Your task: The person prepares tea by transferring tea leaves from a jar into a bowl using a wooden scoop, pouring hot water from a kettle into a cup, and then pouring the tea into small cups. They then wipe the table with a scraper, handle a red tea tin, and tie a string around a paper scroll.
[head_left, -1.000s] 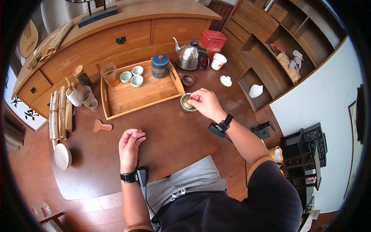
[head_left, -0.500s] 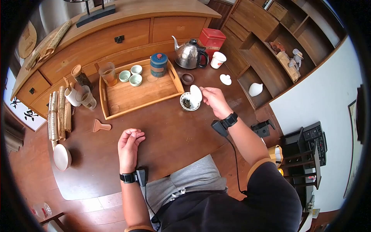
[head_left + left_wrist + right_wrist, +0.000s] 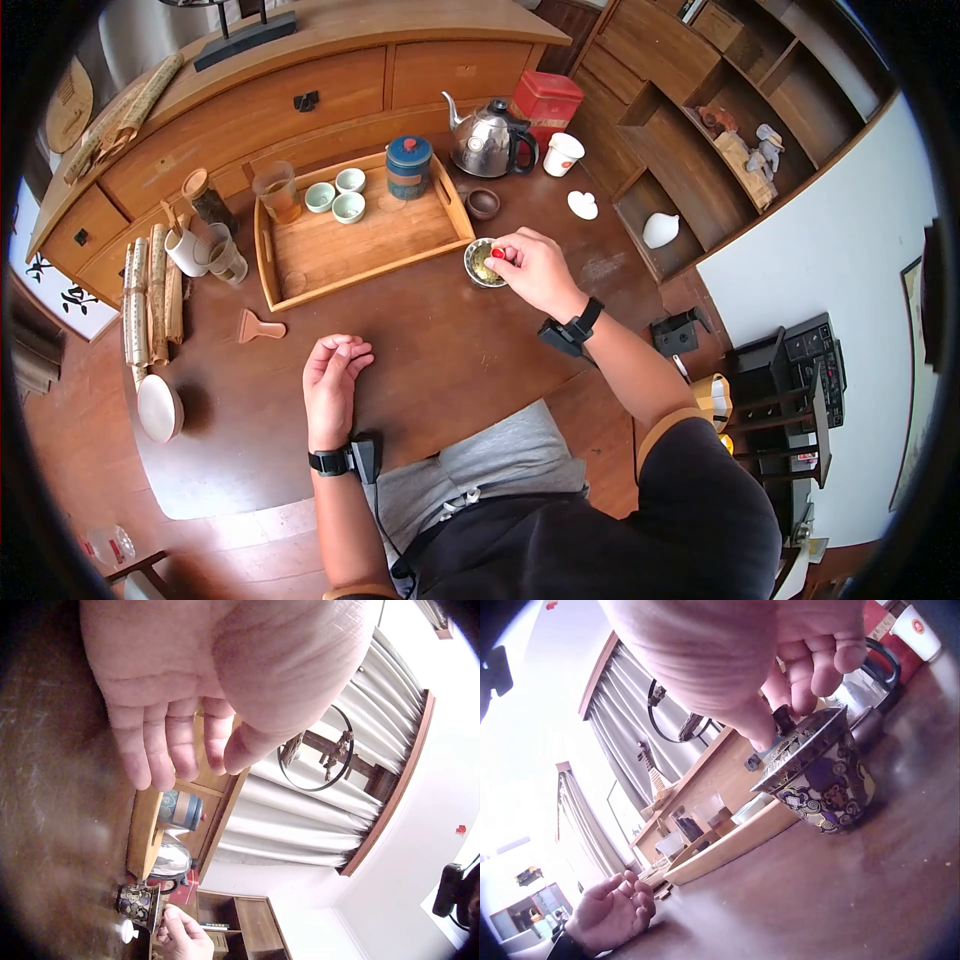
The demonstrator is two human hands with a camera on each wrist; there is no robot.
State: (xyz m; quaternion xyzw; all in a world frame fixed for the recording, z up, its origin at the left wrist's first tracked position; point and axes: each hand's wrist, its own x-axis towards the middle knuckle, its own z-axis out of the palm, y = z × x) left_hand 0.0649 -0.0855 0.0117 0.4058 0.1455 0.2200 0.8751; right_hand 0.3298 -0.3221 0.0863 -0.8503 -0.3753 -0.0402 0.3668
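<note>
My right hand (image 3: 541, 272) pinches the knob (image 3: 783, 720) of a patterned lid between thumb and fingers. The lid (image 3: 804, 755) sits over the mouth of a lidded tea cup (image 3: 829, 791), a gaiwan with dark, swirling decoration, standing on the table. Seen from the head, the hand hides part of the lid. My left hand (image 3: 336, 380) rests at the near side of the table, fingers loosely curled with nothing in them. In the left wrist view, its palm and fingers (image 3: 154, 742) fill the top.
Left of the gaiwan, a wooden tray (image 3: 365, 262) bears small green cups (image 3: 348, 208), a glass of amber liquid (image 3: 277, 195) and a blue canister (image 3: 409, 168). Behind are a steel kettle (image 3: 487, 145), a brown bowl (image 3: 483, 205) and a paper cup (image 3: 563, 155). A white lid-like piece (image 3: 582, 205) lies right.
Half a second ago the lid was raised and tilted on edge, showing dark leaves in the cup. Now the lid is back over the cup. The left hand stays in place.
</note>
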